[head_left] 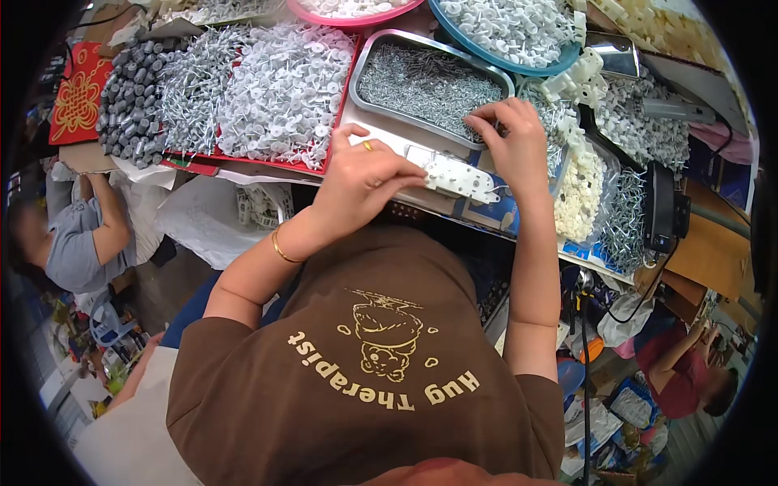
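Note:
A white plastic strip point(463, 180) with small holes and round bosses, like a power-strip housing, lies across the near edge of the bench. My left hand point(356, 180) is closed in a pinch at its left end, with a gold ring and bracelet showing. Over the near right corner of a metal tray point(405, 120) full of small screws point(429, 81), my right hand point(519, 139) has its thumb and fingertips brought together. Anything between those fingertips is too small to make out.
Left of the tray are piles of white disc-headed parts point(279, 89), metal pins point(198, 85) and grey plugs point(134, 97). A blue basin point(559, 63) and pink basin point(356, 18) stand behind. Cream parts point(579, 190) and bent metal pieces point(626, 219) lie right. Other people sit at both sides.

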`<state>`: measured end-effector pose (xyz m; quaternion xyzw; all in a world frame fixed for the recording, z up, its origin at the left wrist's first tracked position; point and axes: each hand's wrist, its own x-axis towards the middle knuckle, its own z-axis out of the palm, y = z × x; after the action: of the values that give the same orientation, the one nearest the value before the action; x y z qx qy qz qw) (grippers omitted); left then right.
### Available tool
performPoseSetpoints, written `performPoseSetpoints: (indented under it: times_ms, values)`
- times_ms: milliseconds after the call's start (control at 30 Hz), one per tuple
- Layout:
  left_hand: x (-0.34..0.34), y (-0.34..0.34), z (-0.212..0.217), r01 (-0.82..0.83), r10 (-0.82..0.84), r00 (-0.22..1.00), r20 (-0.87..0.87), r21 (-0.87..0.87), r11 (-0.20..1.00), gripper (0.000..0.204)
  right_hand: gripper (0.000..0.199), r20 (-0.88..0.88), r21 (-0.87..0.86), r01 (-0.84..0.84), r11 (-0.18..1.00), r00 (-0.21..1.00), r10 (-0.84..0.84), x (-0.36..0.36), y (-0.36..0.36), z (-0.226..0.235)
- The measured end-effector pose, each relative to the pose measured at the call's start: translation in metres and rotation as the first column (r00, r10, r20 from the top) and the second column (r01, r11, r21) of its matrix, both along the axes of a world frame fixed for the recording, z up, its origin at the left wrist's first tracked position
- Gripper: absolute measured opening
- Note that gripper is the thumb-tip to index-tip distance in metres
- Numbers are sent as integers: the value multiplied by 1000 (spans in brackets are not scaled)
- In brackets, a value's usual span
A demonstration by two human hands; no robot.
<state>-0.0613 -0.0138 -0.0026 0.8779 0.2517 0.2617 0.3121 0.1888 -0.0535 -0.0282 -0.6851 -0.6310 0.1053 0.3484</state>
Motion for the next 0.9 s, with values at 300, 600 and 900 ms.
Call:
performPoseSetpoints:
  times_ms: [300, 600, 900]
  values:
    - [44, -14, -8, 68, -72, 997, 3, 270, 961, 19, 11, 122, 40, 13, 999, 992, -18, 4, -4, 2]
    - [36, -18, 7, -8, -9, 999, 50, 338, 941, 11, 8, 19, 85, 35, 996, 999, -37, 10, -8, 3]
    - [61, 79, -36, 34, 3, 996, -86, 419, 907, 11, 11, 76, 127, 26, 992, 996, -36, 9, -13, 14]
